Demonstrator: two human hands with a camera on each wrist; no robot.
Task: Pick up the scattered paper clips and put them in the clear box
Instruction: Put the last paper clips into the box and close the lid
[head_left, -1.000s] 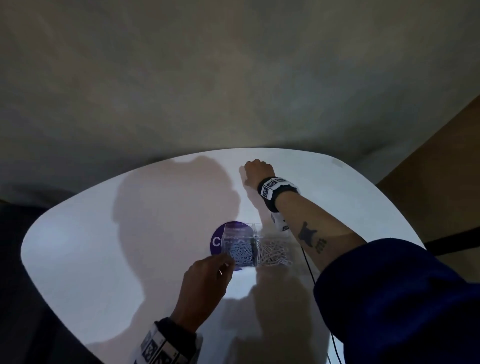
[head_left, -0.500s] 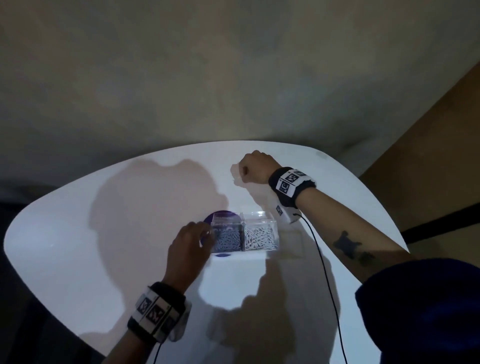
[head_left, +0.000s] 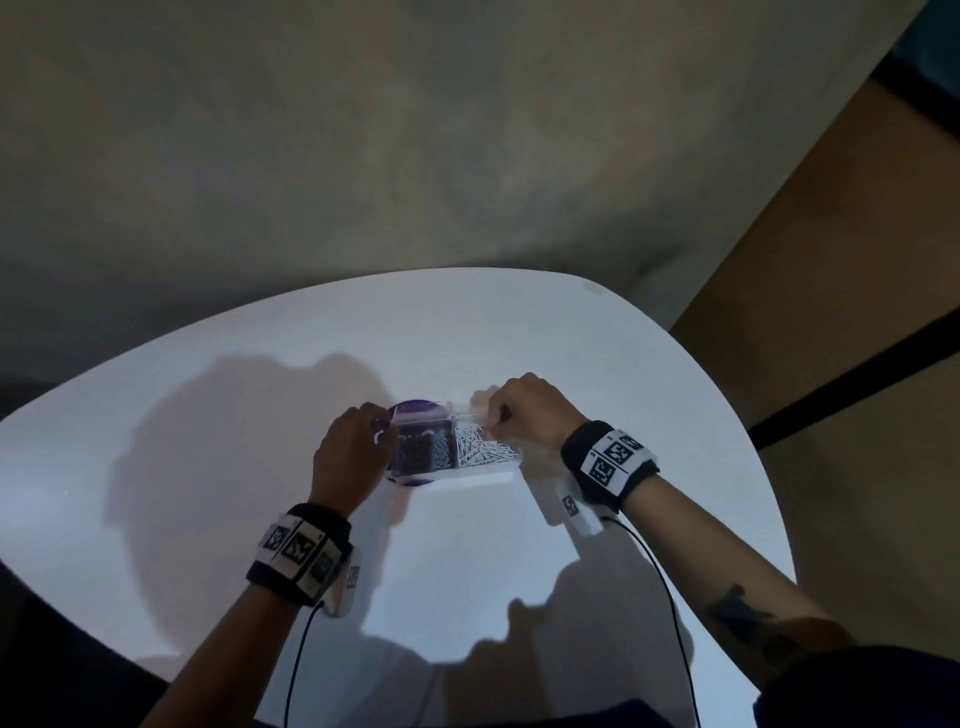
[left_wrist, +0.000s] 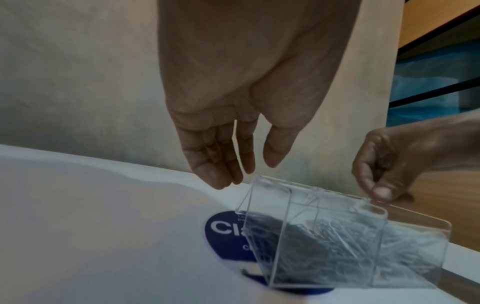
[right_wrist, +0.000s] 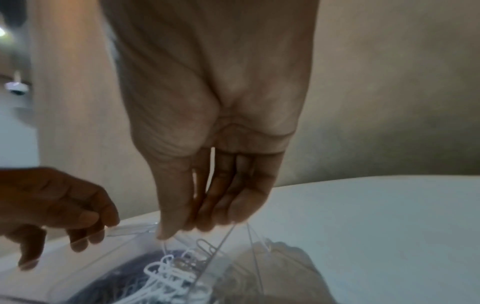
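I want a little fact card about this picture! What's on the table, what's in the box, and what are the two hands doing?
table: white table, with a round purple sticker under the box
box: clear box, two compartments, lid open
contents: paper clips, a dark pile on the left, white on the right
left hand: at the box's left side, fingers relaxed
right hand: fingertips together over the white side

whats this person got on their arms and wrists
Each wrist carries a black band faced with white panels of black square code markings: the left band, the right band. A small white tagged block hangs under each, with a thin black cable trailing back along the forearm. The right forearm bears a dark tattoo and a dark blue sleeve pushed up.
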